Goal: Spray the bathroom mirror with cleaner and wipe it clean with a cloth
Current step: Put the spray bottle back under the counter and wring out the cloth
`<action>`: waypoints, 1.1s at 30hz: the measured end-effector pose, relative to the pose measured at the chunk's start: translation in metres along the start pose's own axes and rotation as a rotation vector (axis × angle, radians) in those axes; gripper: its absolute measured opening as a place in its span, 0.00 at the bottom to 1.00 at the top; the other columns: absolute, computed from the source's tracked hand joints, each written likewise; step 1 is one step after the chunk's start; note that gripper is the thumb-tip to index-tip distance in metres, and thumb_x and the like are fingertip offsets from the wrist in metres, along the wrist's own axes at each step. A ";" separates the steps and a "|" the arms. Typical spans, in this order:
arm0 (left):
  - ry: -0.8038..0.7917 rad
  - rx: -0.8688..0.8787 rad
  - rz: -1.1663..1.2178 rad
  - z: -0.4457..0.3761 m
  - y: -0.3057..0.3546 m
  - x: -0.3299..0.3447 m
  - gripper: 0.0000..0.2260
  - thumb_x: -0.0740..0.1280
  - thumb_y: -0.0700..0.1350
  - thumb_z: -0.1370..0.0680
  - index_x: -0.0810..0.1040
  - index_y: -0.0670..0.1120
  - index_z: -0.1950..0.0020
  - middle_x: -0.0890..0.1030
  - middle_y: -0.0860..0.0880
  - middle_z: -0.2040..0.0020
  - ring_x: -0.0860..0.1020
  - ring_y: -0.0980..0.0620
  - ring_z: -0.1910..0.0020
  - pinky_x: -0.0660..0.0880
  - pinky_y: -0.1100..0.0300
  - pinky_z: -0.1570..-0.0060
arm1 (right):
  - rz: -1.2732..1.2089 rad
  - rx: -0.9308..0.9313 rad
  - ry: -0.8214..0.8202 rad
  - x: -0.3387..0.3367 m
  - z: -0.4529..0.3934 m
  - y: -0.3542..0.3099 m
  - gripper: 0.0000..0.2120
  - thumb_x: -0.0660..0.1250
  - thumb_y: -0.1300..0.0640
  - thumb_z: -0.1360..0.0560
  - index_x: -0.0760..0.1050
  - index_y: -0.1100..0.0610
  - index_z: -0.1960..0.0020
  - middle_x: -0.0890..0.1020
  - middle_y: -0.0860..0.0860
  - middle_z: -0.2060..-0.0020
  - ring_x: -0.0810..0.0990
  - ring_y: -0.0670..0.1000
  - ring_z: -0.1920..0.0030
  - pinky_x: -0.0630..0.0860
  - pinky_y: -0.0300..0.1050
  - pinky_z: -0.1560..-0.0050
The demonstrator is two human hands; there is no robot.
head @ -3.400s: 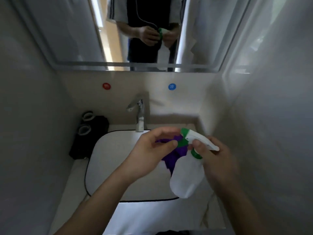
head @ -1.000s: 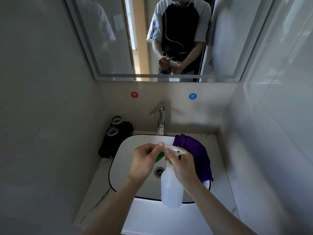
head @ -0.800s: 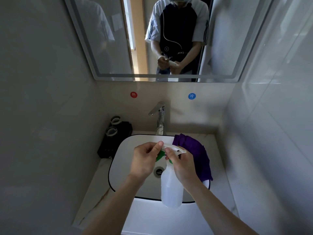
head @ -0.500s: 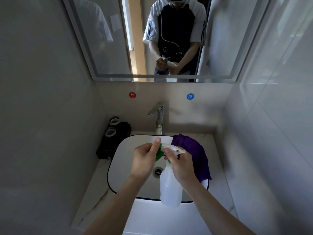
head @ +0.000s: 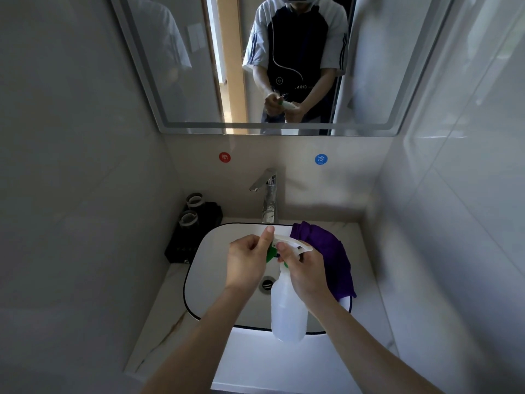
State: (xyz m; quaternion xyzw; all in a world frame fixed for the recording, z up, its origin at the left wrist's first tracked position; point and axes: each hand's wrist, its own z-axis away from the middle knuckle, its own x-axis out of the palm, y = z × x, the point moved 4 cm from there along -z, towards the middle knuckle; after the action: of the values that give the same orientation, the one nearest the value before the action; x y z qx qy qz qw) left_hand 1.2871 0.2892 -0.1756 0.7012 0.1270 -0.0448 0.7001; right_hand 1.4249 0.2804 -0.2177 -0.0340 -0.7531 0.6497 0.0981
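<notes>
A white spray bottle point(head: 288, 311) with a green and white trigger head hangs over the sink. My right hand point(head: 305, 270) grips its neck just below the trigger. My left hand point(head: 247, 261) pinches the green nozzle end of the head, thumb raised. A purple cloth point(head: 331, 251) lies draped over the right rim of the basin, behind my right hand. The mirror point(head: 199, 66) is on the wall above and reflects a person holding the bottle.
A white basin with a black rim point(head: 199, 280) sits on a marble counter, a chrome tap point(head: 268, 200) behind it. A black holder with two cups point(head: 193, 223) stands at the left. Tiled walls close in on both sides.
The view has tilted up since 3.4 s ago, showing more mirror. Over the last second both hands stay on the bottle; my left thumb has lifted slightly on the nozzle.
</notes>
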 end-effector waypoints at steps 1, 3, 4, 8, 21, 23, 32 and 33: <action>0.011 0.012 -0.013 0.000 0.001 0.000 0.26 0.68 0.54 0.18 0.67 0.43 0.71 0.65 0.52 0.75 0.63 0.55 0.74 0.61 0.66 0.73 | 0.004 0.003 0.000 0.000 0.000 0.001 0.08 0.73 0.49 0.24 0.84 0.50 0.61 0.84 0.60 0.63 0.81 0.49 0.63 0.76 0.42 0.62; 0.008 0.033 -0.021 0.000 -0.001 -0.001 0.25 0.68 0.53 0.18 0.69 0.42 0.71 0.66 0.54 0.76 0.63 0.56 0.74 0.62 0.66 0.72 | 0.019 0.020 0.002 0.000 -0.001 0.003 0.07 0.72 0.53 0.23 0.84 0.54 0.58 0.84 0.60 0.63 0.82 0.49 0.63 0.76 0.42 0.62; -0.002 0.037 -0.012 0.000 -0.002 -0.002 0.24 0.68 0.52 0.18 0.71 0.42 0.70 0.68 0.55 0.76 0.65 0.57 0.74 0.63 0.67 0.72 | 0.022 0.028 0.005 0.000 -0.002 0.005 0.07 0.72 0.56 0.22 0.84 0.56 0.58 0.84 0.60 0.63 0.82 0.49 0.63 0.76 0.42 0.62; -0.052 0.019 0.084 0.005 -0.006 -0.004 0.15 0.67 0.49 0.17 0.84 0.42 0.59 0.80 0.56 0.71 0.75 0.63 0.71 0.69 0.72 0.69 | 0.005 0.041 0.019 0.000 -0.001 0.008 0.09 0.72 0.56 0.22 0.84 0.61 0.55 0.84 0.61 0.62 0.82 0.51 0.61 0.77 0.44 0.60; -0.107 0.053 0.084 -0.001 0.003 -0.007 0.09 0.69 0.43 0.18 0.86 0.46 0.56 0.84 0.55 0.66 0.79 0.61 0.67 0.73 0.69 0.65 | -0.002 0.066 0.058 0.003 0.002 0.004 0.05 0.72 0.58 0.22 0.83 0.58 0.55 0.84 0.64 0.60 0.82 0.55 0.61 0.77 0.51 0.58; -0.126 0.002 0.199 0.000 0.002 -0.006 0.07 0.69 0.40 0.18 0.86 0.46 0.49 0.85 0.56 0.64 0.81 0.63 0.66 0.74 0.71 0.65 | 0.006 0.065 0.070 0.005 0.002 0.004 0.05 0.72 0.58 0.22 0.84 0.59 0.53 0.85 0.63 0.60 0.82 0.56 0.61 0.77 0.51 0.58; -0.093 -0.031 0.081 -0.007 -0.001 -0.005 0.11 0.70 0.46 0.18 0.84 0.47 0.60 0.82 0.53 0.66 0.78 0.59 0.66 0.76 0.62 0.62 | 0.077 0.034 0.096 0.004 0.001 0.005 0.08 0.71 0.58 0.20 0.84 0.61 0.54 0.85 0.58 0.63 0.82 0.50 0.63 0.77 0.44 0.62; -0.092 -0.020 0.087 -0.007 -0.002 -0.004 0.11 0.69 0.45 0.18 0.84 0.47 0.59 0.82 0.53 0.66 0.78 0.58 0.66 0.75 0.62 0.62 | 0.071 0.036 0.107 0.004 0.001 0.006 0.08 0.71 0.58 0.20 0.84 0.60 0.56 0.85 0.57 0.65 0.82 0.49 0.64 0.77 0.41 0.63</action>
State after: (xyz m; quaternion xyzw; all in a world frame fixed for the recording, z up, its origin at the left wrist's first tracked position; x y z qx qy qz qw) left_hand 1.2820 0.2956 -0.1761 0.6962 0.0642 -0.0452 0.7135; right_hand 1.4202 0.2809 -0.2235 -0.0937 -0.7332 0.6636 0.1154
